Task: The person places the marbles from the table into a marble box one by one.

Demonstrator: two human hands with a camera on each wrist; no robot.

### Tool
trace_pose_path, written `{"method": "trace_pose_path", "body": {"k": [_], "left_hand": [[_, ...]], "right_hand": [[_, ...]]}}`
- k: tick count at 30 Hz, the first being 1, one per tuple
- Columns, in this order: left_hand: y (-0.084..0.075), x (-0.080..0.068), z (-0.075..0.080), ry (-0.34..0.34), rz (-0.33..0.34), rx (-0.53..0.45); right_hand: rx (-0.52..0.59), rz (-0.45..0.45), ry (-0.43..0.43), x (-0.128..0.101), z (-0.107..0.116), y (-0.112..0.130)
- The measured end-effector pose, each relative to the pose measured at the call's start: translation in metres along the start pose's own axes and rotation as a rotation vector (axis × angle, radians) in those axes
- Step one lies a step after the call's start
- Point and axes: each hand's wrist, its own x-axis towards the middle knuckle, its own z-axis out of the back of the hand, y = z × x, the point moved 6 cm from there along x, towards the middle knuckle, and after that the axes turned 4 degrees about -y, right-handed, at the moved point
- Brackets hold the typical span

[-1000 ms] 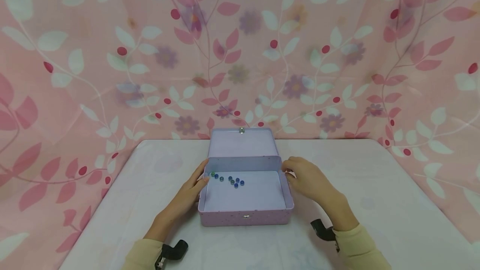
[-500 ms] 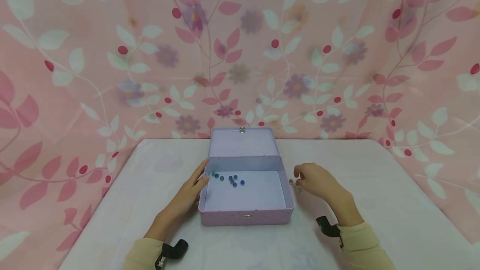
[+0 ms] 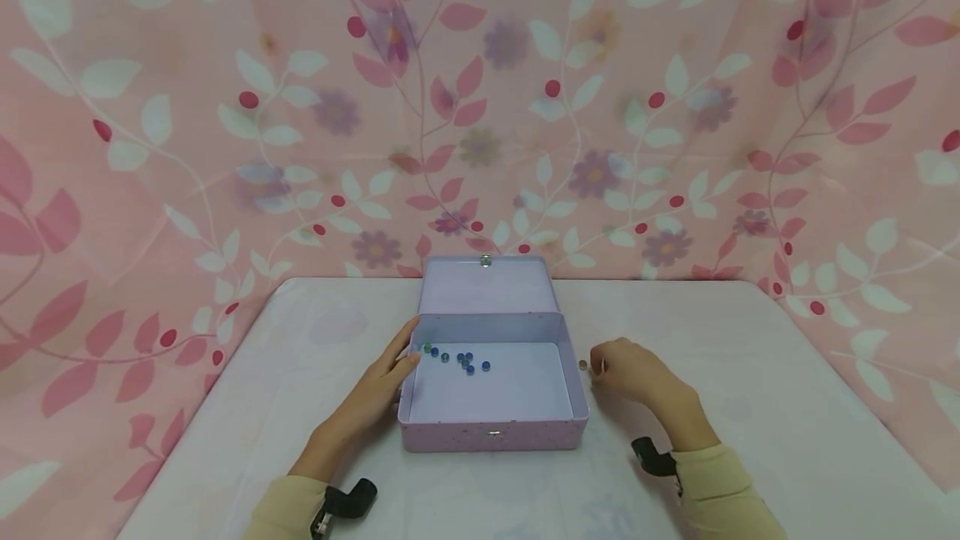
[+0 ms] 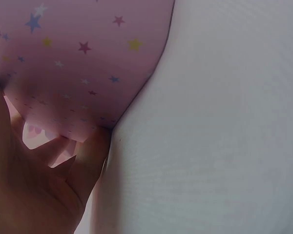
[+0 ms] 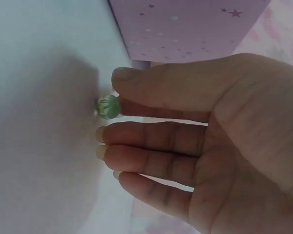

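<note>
Your right hand (image 3: 628,372) rests low on the surface (image 3: 750,373) just to the right of the open tin box (image 3: 491,432), its thumb and forefinger closing on a small green marble (image 5: 108,107) at their tips; the wrist view shows the marble touched between those two fingertips, right at the surface, while the other fingers (image 5: 151,161) lie straight and close together beneath. In the head view another small marble (image 3: 582,364) lies on the surface between that hand and the box's right wall, just beside both. Your left hand (image 3: 375,390) lies flat against the box's left wall, fingers straight and relaxed, the fingertips at the rim near the back corner; the left wrist view shows the thumb touching the star-printed outer side of the box where it meets the surface. Inside the box, a cluster of blue and green marbles (image 3: 461,359) sits near the back left corner, close to your left fingertips. The lid (image 3: 486,290) lies open behind the box, toward the pink leaf-patterned cloth backdrop (image 3: 225,107).
</note>
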Motion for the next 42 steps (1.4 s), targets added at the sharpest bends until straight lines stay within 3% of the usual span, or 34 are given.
{"method": "trace_pose_path", "body": {"k": [10, 24, 34, 42], "left_hand": [[0.0, 0.001, -0.001, 0.006, 0.008, -0.011], [0.0, 0.0, -0.001, 0.004, 0.018, -0.025], [0.0, 0.001, -0.002, 0.009, 0.017, -0.022], [0.001, 0.0, -0.001, 0.004, 0.02, -0.025]], "right_hand": [[-0.017, 0.043, -0.019, 0.003, -0.007, 0.001], [-0.025, 0.034, 0.005, 0.001, -0.007, 0.004], [-0.022, 0.037, -0.031, 0.0, 0.007, 0.005], [-0.011, 0.123, -0.103, -0.003, 0.022, 0.019]]}}
